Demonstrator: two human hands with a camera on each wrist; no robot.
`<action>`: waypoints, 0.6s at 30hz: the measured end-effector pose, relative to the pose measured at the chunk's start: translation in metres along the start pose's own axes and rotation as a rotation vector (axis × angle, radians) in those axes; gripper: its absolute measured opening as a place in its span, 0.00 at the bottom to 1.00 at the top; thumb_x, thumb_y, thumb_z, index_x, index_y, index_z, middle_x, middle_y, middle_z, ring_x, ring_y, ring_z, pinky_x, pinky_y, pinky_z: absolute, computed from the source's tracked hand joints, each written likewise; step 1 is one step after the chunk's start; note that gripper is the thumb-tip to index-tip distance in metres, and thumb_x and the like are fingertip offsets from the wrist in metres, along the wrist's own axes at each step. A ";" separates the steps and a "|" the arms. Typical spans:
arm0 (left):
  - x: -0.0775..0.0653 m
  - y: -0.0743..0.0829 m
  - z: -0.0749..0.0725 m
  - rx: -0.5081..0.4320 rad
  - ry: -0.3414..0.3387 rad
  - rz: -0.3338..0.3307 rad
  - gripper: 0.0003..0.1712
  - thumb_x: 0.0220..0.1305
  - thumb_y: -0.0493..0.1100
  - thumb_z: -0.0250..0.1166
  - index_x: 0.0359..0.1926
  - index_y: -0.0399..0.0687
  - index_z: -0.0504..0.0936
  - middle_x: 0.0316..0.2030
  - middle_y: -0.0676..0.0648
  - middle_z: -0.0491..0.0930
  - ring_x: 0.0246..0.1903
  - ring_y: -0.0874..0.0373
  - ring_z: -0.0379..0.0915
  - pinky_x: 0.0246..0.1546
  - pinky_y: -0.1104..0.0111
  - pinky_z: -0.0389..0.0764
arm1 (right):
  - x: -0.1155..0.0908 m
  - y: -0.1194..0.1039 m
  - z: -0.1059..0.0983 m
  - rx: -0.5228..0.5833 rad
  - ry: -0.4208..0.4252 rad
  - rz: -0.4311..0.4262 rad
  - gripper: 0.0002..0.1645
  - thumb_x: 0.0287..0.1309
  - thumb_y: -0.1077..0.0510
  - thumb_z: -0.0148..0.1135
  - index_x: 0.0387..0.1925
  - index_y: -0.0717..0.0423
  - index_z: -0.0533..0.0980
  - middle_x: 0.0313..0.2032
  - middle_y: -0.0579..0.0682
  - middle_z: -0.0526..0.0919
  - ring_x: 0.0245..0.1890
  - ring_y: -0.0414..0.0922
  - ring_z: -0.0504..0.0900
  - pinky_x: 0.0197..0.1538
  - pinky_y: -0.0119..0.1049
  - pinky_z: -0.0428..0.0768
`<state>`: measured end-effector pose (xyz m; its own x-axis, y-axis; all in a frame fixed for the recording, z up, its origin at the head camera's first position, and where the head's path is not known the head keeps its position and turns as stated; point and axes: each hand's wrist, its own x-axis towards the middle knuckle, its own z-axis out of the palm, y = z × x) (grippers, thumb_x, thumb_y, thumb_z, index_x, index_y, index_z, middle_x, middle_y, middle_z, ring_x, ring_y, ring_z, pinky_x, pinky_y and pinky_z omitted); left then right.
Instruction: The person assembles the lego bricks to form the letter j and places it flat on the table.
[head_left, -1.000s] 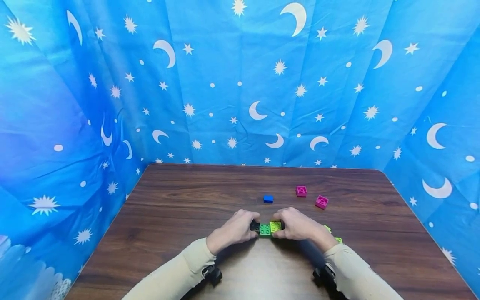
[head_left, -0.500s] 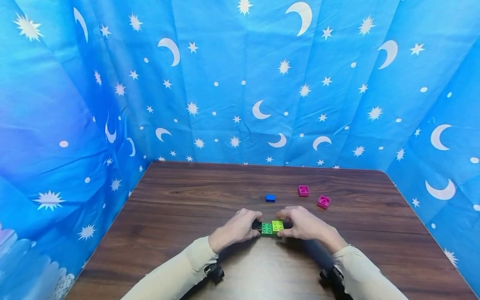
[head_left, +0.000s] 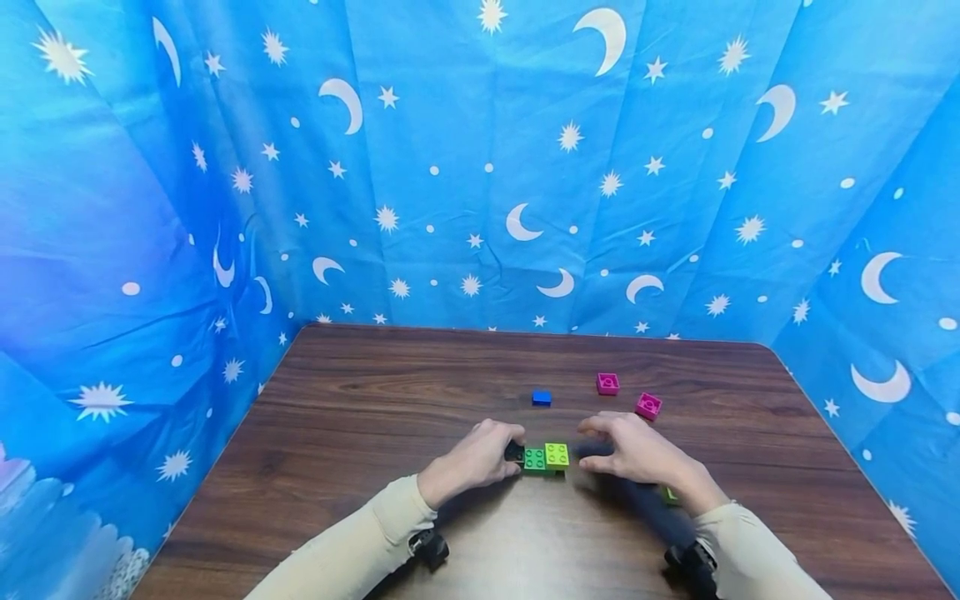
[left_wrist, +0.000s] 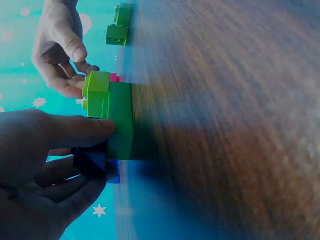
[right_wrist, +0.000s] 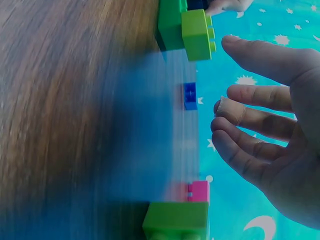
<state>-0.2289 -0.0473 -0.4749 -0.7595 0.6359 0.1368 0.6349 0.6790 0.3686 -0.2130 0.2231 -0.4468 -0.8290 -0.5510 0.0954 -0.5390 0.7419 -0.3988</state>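
Note:
My left hand (head_left: 476,452) pinches a dark brick (left_wrist: 91,161) between thumb and fingers; most of it is hidden in the hand. That brick sits on one end of a longer green brick (head_left: 534,459), and the thumb tip rests at the green brick's side. On the other end sits a lime brick (head_left: 557,454) with studs up, flush beside neither hand. My right hand (head_left: 630,450) stands a little to the right of the lime brick, fingers parted and loosely bent, holding nothing. In the right wrist view a strip of tape wraps one fingertip.
A small blue brick (head_left: 542,398) lies behind the joined bricks. Two pink bricks, one farther back (head_left: 608,383) and one nearer (head_left: 648,406), lie at the back right. Lime-green bricks (left_wrist: 117,35) are partly hidden by my right wrist. A starry blue curtain (head_left: 450,167) surrounds the wooden table (head_left: 360,383).
My right hand has let go of the lime brick and moved off to the right, its fingers parted. My left hand has kept its hold on the dark brick.

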 end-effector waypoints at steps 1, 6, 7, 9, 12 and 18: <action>0.000 0.000 0.000 -0.001 -0.002 -0.001 0.14 0.49 0.42 0.75 0.35 0.51 0.80 0.32 0.53 0.84 0.29 0.66 0.74 0.32 0.72 0.76 | -0.001 0.002 0.000 -0.004 0.004 0.005 0.28 0.51 0.47 0.72 0.51 0.58 0.79 0.46 0.51 0.84 0.41 0.47 0.83 0.43 0.41 0.82; 0.000 0.001 0.000 -0.003 -0.007 -0.004 0.14 0.49 0.42 0.75 0.36 0.50 0.81 0.33 0.52 0.85 0.29 0.66 0.74 0.33 0.72 0.77 | -0.007 0.008 -0.001 0.002 0.029 0.021 0.29 0.51 0.48 0.73 0.51 0.59 0.79 0.45 0.50 0.85 0.41 0.46 0.83 0.43 0.41 0.82; 0.000 0.001 0.001 -0.003 -0.004 -0.001 0.14 0.49 0.42 0.75 0.36 0.50 0.81 0.33 0.52 0.85 0.30 0.66 0.75 0.33 0.72 0.77 | -0.008 0.009 -0.001 0.006 0.033 0.023 0.28 0.51 0.48 0.73 0.51 0.59 0.79 0.45 0.50 0.85 0.41 0.47 0.83 0.43 0.42 0.82; -0.001 0.001 0.001 -0.004 0.001 0.005 0.14 0.49 0.42 0.75 0.37 0.50 0.81 0.33 0.52 0.85 0.30 0.65 0.75 0.33 0.72 0.77 | -0.011 0.011 -0.001 0.008 0.040 0.027 0.28 0.51 0.49 0.73 0.51 0.59 0.79 0.45 0.51 0.85 0.41 0.47 0.84 0.43 0.42 0.82; -0.001 -0.001 0.002 -0.004 0.007 0.014 0.14 0.49 0.41 0.75 0.37 0.49 0.81 0.33 0.51 0.86 0.30 0.64 0.76 0.34 0.71 0.78 | -0.015 0.014 -0.002 0.001 0.042 0.035 0.28 0.51 0.49 0.72 0.51 0.60 0.79 0.45 0.52 0.85 0.41 0.47 0.84 0.43 0.42 0.82; 0.000 -0.003 0.002 -0.008 0.010 0.024 0.14 0.50 0.42 0.75 0.38 0.49 0.81 0.34 0.51 0.86 0.32 0.64 0.77 0.35 0.71 0.79 | -0.019 0.020 -0.005 -0.027 0.037 0.062 0.27 0.51 0.49 0.73 0.50 0.59 0.79 0.44 0.51 0.85 0.41 0.47 0.83 0.43 0.43 0.82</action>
<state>-0.2303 -0.0486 -0.4778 -0.7454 0.6483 0.1552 0.6520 0.6604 0.3725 -0.2082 0.2503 -0.4521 -0.8654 -0.4899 0.1048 -0.4901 0.7844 -0.3802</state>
